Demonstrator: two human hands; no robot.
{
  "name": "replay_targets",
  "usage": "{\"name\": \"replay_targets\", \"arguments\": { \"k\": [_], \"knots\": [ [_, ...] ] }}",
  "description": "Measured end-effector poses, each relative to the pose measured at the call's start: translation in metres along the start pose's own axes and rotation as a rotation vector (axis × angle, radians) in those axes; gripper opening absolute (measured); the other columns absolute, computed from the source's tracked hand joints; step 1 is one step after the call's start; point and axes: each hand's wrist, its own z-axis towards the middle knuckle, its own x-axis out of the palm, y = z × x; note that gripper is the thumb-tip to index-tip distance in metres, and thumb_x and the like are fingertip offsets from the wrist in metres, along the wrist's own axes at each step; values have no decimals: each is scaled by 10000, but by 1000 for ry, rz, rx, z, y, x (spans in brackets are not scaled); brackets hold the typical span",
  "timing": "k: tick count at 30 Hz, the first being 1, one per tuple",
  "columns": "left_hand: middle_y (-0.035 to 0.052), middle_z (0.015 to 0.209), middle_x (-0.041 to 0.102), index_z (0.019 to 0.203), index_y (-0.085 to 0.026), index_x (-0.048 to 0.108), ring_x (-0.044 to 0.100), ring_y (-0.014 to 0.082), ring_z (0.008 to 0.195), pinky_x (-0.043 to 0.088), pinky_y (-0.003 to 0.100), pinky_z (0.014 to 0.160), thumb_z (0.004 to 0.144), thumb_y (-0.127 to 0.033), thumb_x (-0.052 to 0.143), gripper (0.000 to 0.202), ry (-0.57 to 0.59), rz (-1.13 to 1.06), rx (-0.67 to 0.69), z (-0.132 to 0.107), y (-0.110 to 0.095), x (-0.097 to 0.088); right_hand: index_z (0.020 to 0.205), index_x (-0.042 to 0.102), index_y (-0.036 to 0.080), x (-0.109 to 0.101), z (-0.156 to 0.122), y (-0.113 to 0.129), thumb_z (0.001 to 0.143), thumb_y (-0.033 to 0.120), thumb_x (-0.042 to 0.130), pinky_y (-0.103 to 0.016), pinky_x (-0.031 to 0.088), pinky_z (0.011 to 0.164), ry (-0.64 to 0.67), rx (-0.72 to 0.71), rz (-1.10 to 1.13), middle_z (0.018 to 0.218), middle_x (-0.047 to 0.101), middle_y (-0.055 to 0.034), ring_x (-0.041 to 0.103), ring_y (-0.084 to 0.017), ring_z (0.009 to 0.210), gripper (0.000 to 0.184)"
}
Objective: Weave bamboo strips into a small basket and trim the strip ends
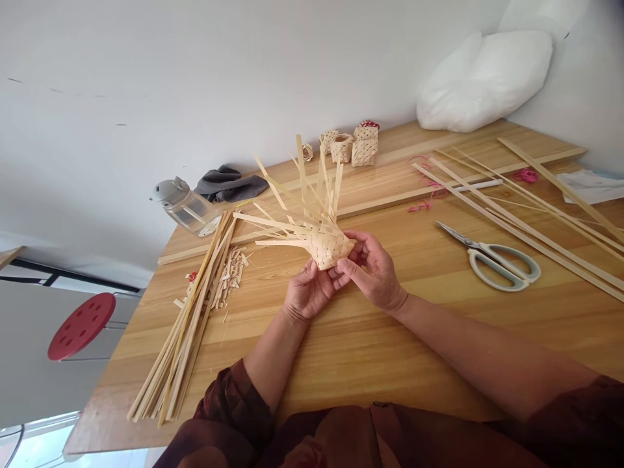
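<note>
Between my two hands is a partly woven bamboo basket (327, 248), held above the table, its loose strips fanning out up and to the left. My left hand (312, 290) cups it from below, thumb against its lower left side. On the right, my right hand (373, 270) grips its corner, with the thumb along the bottom edge and the fingers behind. Some fingers of both hands are hidden behind the weave. To the right lie scissors (492, 257) with pale handles, apart from my hands.
A bundle of strips (195, 325) lies left beside short offcuts (229, 276). Behind stand a water bottle (188, 207), a dark cloth (229, 184) and small woven baskets (364, 146). Long strips (526, 227) and pink string (429, 195) are at right. A white bag (485, 81) rests by the wall.
</note>
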Motion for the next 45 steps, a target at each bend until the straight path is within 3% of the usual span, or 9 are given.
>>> {"name": "replay_targets", "arguments": {
  "k": [9,17,26,34,40,45],
  "knots": [
    [115,1323,709,1235,-226,694,678,286,1181,490,521,1111,789,-383,831,492,40,-27,-19,-1,0,-1,1240,598,203,1,-1,2,848,427,800,-312,510,637,-43,-22,8,816,596,7,577,-163,727,494],
    [45,964,743,1074,-212,736,667,189,882,533,484,1027,737,-417,864,415,14,-52,-24,-1,-1,-4,1242,583,228,5,-4,12,901,408,736,-285,556,537,-20,-14,106,759,562,37,626,-155,666,415],
    [54,958,736,1077,-210,747,622,172,810,556,471,977,726,-424,861,426,27,-83,-25,-1,-2,-3,1211,599,224,5,-3,16,894,407,741,-273,572,518,-29,-14,110,728,575,44,660,-154,640,392],
    [44,960,737,1065,-228,742,605,158,757,548,528,998,736,-404,837,385,19,-133,-28,-2,-5,-1,1225,612,226,5,-4,17,937,429,694,-267,578,521,3,-24,138,699,567,51,675,-148,610,362],
    [47,946,739,1053,-208,739,616,160,763,577,469,917,747,-397,836,373,48,-146,-35,-2,-5,1,1212,619,236,3,-4,13,946,412,695,-270,573,521,9,-31,149,685,582,51,653,-141,588,328],
    [58,931,743,1041,-199,737,638,172,786,568,457,935,730,-418,848,396,46,-132,-31,-2,-3,1,1207,636,232,0,-2,8,941,409,704,-258,548,528,2,-5,159,688,565,52,612,-129,594,327]
  ]
}}
